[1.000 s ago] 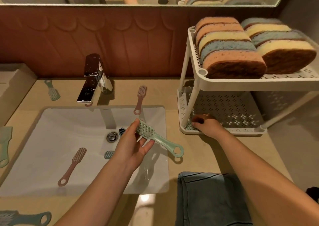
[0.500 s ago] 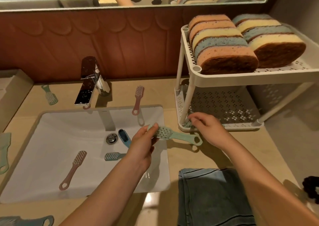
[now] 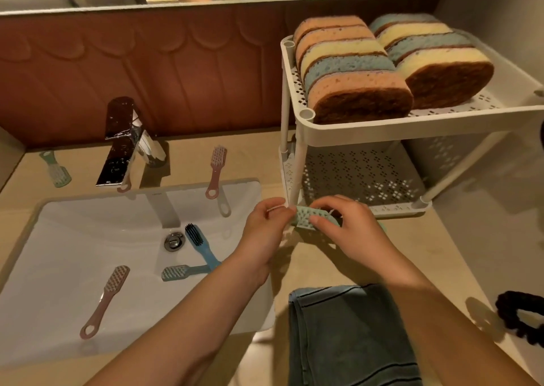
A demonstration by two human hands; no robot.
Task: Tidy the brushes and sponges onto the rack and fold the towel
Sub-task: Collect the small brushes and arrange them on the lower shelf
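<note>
A mint-green brush (image 3: 306, 218) hangs between both hands just in front of the white two-tier rack (image 3: 365, 132). My left hand (image 3: 265, 232) pinches its bristle end. My right hand (image 3: 347, 229) grips over its head and hides most of the handle. Several sponges (image 3: 353, 70) stand on the rack's top shelf; the lower shelf shows bare. In the sink (image 3: 59, 238) lie a pink brush (image 3: 106, 300), a blue brush (image 3: 200, 247) and a mint brush (image 3: 179, 272). A blue-grey towel (image 3: 350, 335) lies on the counter near me.
A chrome tap (image 3: 126, 141) stands behind the sink. On the counter lie a pink brush (image 3: 216, 170) and a mint brush (image 3: 56, 170). A black scrunchie (image 3: 521, 318) sits at the right edge. A mirror runs along the back wall.
My left hand carried the mint brush from over the sink to the right, toward the rack. My right hand left the rack's lower shelf and took hold of the brush.
</note>
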